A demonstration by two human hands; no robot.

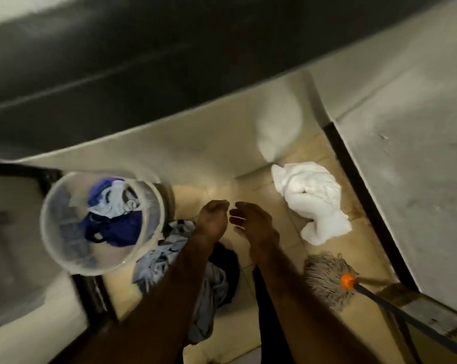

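My left hand [213, 219] hangs over the tiled floor [282, 321] with its fingers curled under, holding nothing that I can see. My right hand [253, 223] is close beside it, fingers loosely bent and empty. A pile of pale blue and dark clothes [167, 261] lies on the floor under my left forearm. A crumpled white cloth [311, 200] lies to the right of my hands. A clear plastic bucket [56, 240] with blue and white clothes [111, 214] in it stands at the left.
A string mop head [327, 277] with an orange collar [347, 280] and blue handle [406, 315] lies at the lower right. Light walls close the corner behind and to the right. A dark-framed edge [90, 292] runs along the left beside the bucket.
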